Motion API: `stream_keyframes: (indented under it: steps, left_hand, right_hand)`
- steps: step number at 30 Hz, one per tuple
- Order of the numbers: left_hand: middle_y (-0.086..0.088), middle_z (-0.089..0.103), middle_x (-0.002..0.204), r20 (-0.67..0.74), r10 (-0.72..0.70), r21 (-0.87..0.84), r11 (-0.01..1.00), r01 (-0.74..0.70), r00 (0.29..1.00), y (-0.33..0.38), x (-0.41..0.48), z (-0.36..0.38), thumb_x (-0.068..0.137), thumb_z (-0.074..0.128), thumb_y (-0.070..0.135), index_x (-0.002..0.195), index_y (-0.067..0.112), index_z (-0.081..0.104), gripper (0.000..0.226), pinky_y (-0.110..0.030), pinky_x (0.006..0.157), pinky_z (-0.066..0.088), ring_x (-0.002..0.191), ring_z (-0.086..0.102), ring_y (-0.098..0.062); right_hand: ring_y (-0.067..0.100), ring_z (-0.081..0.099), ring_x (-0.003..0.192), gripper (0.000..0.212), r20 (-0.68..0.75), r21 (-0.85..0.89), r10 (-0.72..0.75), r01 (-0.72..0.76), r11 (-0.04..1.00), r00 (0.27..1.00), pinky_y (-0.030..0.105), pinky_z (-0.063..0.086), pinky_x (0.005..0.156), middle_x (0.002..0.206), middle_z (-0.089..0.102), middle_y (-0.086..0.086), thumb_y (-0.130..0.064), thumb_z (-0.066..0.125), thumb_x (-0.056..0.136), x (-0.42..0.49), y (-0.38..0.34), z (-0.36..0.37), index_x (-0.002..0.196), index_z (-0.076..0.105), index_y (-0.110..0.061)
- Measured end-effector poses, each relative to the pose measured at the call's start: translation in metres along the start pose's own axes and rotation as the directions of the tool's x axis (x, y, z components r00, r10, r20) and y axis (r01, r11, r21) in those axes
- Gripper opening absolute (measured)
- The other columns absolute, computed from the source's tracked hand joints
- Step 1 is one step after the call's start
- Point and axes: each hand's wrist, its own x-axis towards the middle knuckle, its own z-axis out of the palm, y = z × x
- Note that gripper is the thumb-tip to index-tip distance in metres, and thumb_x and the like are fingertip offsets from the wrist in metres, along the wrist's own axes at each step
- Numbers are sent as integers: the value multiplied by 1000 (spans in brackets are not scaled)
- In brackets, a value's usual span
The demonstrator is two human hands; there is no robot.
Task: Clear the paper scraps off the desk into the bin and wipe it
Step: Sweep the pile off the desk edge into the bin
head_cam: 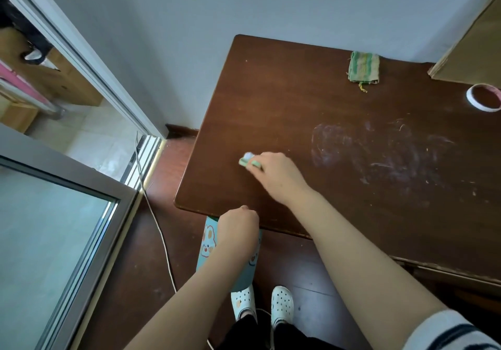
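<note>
From where I stand, a dark brown wooden desk (298, 100) fills the right of the room against a pale wall. The person leans over its near left corner.

Their right hand (276, 176) lies low on the desktop at about 8 o'clock on the desk, back upward, fingers reaching left. A few small green and white paper scraps (249, 160) poke out at the fingertips, touching them and resting on the wood. I cannot tell whether the fingers pinch the scraps or only press against them.

Their left hand (238, 224) is at the desk's front edge, near 7 o'clock, fingers curled tight round the rim of a teal bin with cartoon rabbits (208, 243). The bin hangs just below the desktop's edge, its mouth tucked under the lip, nearly beneath the scraps.

A folded green-and-yellow striped cloth (363, 68) lies at about 12 o'clock, close to the wall and well apart from both hands. At 2 o'clock sits a ring of white tape (471, 97), and just beyond it the corner of a brown cardboard box (469, 48). Chalky whitish smears (379, 154) spread across the middle of the desk towards 3 o'clock.

On the dark floor below are two white perforated clogs (282, 302), and a thin white cable (160, 230) trails past a grey-framed sliding glass door (81, 214) at the left.
</note>
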Motion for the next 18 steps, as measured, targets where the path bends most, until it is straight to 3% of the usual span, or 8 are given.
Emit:
stream_keyframes:
  steps: [3, 5, 8, 12, 15, 18]
  left_hand:
    - [-7, 53, 118, 62, 7, 19, 1000, -8, 998, -1, 1, -2, 84, 61, 9, 115, 7, 58, 30, -32, 78, 45, 102, 58, -27]
    - [-7, 51, 120, 43, 18, 32, 999, -20, 999, -1, -1, 1, 85, 60, 7, 115, 6, 58, 30, -32, 79, 45, 103, 58, -27]
    - [-7, 50, 118, -34, 30, 34, 999, -29, 999, -3, -7, 6, 85, 56, 2, 108, 7, 62, 24, -31, 75, 46, 99, 59, -28]
    - [-7, 51, 114, -92, 15, -13, 1000, -17, 996, -6, -18, 15, 87, 51, 3, 102, 8, 63, 20, -31, 73, 47, 95, 60, -27]
    - [-5, 52, 112, -136, 31, 5, 1000, -31, 990, -6, -24, 22, 89, 52, 9, 102, 10, 63, 17, -30, 74, 48, 92, 61, -24]
    - [-3, 57, 112, -166, 36, 28, 999, -32, 985, -6, -32, 27, 90, 53, 11, 106, 11, 61, 18, -27, 73, 47, 93, 62, -20]
  right_hand:
    - [19, 57, 77, 28, 135, 130, -58, 40, 991, 989, 25, 35, 55, 91, 65, 4, -32, 47, 97, -13, -14, -1, 104, 67, -13]
    - [16, 59, 72, 24, 222, 240, -52, -3, 971, 974, 32, 48, 64, 83, 64, 0, -32, 49, 95, -17, -17, -9, 96, 67, -17]
    - [12, 61, 71, 21, 202, 323, -4, -63, 944, 979, 36, 54, 72, 79, 64, -4, -32, 50, 95, -23, -13, -21, 91, 66, -20]
    - [18, 61, 78, 21, 63, 275, 11, -28, 961, 998, 38, 52, 74, 87, 66, 1, -30, 49, 96, -34, -12, -21, 94, 67, -20]
    - [19, 58, 78, 21, 159, 209, -41, 7, 978, 986, 35, 48, 68, 88, 66, 1, -31, 50, 95, -45, -22, -6, 95, 67, -19]
    - [7, 55, 66, 18, 238, 299, -47, -27, 954, 970, 27, 46, 61, 75, 60, -10, -30, 51, 94, -55, -30, 2, 88, 65, -22]
